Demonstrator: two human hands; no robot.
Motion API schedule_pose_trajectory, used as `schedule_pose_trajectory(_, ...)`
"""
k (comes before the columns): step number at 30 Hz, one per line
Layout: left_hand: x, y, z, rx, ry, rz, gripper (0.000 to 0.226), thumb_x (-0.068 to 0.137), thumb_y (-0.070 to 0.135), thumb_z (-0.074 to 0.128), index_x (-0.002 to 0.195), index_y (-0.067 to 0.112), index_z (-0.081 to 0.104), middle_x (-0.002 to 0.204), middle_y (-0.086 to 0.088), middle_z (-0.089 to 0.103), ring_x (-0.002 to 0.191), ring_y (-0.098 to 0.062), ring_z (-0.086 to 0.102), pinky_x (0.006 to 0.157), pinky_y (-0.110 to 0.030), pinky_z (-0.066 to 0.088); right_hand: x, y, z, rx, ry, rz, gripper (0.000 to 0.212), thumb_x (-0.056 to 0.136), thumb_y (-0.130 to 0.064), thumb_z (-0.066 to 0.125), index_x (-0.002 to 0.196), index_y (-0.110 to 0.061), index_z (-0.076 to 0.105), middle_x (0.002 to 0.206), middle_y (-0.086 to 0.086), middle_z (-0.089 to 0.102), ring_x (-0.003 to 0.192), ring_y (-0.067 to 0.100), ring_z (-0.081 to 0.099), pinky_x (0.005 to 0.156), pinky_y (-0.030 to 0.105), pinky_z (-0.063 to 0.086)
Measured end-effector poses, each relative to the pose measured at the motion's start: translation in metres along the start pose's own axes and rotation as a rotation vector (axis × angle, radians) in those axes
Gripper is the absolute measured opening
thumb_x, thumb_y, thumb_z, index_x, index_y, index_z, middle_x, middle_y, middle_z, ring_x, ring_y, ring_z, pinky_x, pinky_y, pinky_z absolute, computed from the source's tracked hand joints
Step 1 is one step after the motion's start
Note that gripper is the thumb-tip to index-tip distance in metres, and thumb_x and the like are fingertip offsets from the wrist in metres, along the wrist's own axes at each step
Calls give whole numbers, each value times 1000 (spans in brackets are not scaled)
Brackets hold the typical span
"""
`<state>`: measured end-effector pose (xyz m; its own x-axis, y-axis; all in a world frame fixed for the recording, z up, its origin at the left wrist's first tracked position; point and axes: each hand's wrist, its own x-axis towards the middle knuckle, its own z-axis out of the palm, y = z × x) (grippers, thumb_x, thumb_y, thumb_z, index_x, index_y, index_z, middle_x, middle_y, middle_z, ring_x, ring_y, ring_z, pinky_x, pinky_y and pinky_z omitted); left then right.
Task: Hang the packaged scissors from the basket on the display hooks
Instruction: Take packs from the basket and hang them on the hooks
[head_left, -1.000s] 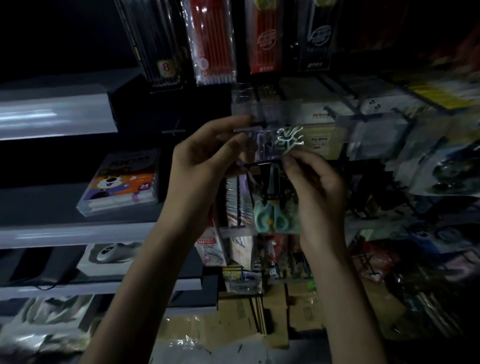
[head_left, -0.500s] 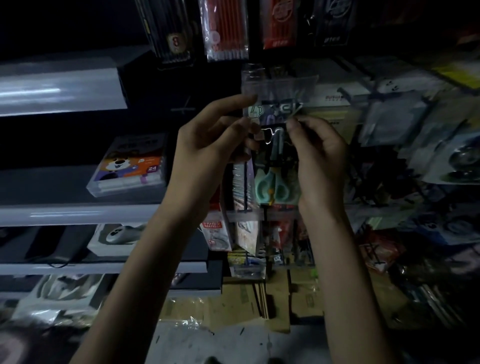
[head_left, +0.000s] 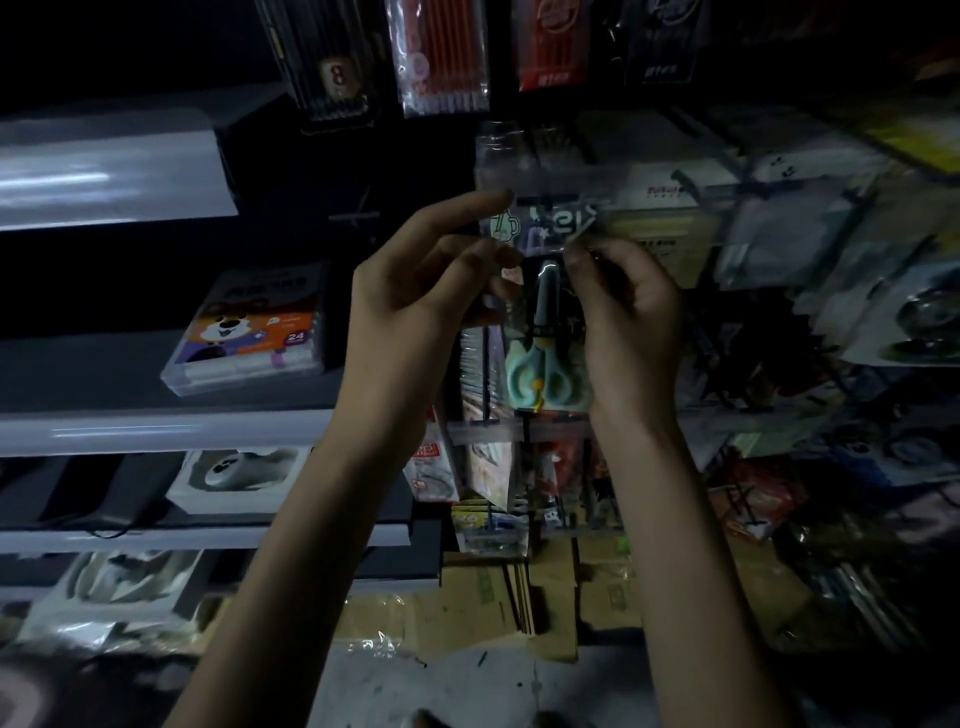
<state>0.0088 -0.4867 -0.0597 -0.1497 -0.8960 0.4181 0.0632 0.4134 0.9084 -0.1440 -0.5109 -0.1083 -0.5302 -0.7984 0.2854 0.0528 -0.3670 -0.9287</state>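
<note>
at the middle of the head view, both hands are raised to the display rack with one packaged scissors (head_left: 540, 332) between them: the left hand (head_left: 415, 312) pinches the pack's left edge near the printed header, index finger stretched up along it, and the right hand (head_left: 628, 322) is closed on the right edge just under the header. the pack hangs upright, teal handles down, its top against a clear price strip (head_left: 540, 179) at the front of the rack; the display hook (head_left: 685, 182) it is meant for is too dark to pick out behind it, so whether the hole is already threaded cannot be told. judged from this, the pack is at the hook but not let go, so this hanging is unfinished, and the basket is out of view, so how many remain is unknown. against the frame a second ago, the pack has come up and nearer the clear strip, the header now flatter to the camera, and the marker box (head_left: 249, 327) on the grey shelf (head_left: 156, 431) sits lower-left as the head tipped.
</note>
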Motion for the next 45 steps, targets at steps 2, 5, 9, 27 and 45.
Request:
schedule_pose_trajectory(2, -1, -5, 0, -15, 12, -6, 26, 108, 7, 54, 129, 10, 68, 102, -19, 73, 92, -21, 70, 90, -44, 60, 0, 1, -1, 18, 1, 9, 10, 97, -22, 70, 105, -18, 75, 104, -3, 77, 102, 11, 71, 84, 25, 56)
schedule_pose_trajectory(5, -4, -17, -3, -32, 29, -48, 24, 107, 7, 53, 124, 9, 70, 107, -21, 73, 94, -19, 71, 88, -38, 60, 1, 2, -4, 61, 1, 36, 7, 95, -25, 75, 100, -20, 74, 94, -10, 75, 93, 1, 69, 77, 16, 51)
schedule_pose_trajectory(9, -7, -33, -4, 2, 35, -96, 22, 104, 8, 59, 121, 13, 72, 107, -9, 77, 100, -19, 74, 87, -32, 61, 2, 2, -4, 120, -6, 43, 5, 94, -14, 74, 97, -19, 73, 87, -14, 76, 90, -2, 70, 77, 13, 50)
schedule_pose_trajectory(27, -15, -94, 16, 17, 228, -177, 15, 96, 11, 74, 104, 24, 75, 91, -3, 75, 83, -17, 73, 71, -24, 57, 0, 13, -23, 46, -38, 82, 18, 96, -12, 71, 113, -15, 74, 103, -7, 79, 101, 5, 73, 81, 18, 55)
schedule_pose_trajectory(45, -17, -116, 29, 194, 316, -94, 13, 86, 30, 81, 92, 25, 71, 86, 9, 71, 80, -10, 70, 68, -18, 52, -21, 52, -34, -415, 5, 19, 32, 86, -38, 81, 115, -37, 67, 106, -17, 70, 97, -2, 65, 78, 17, 51)
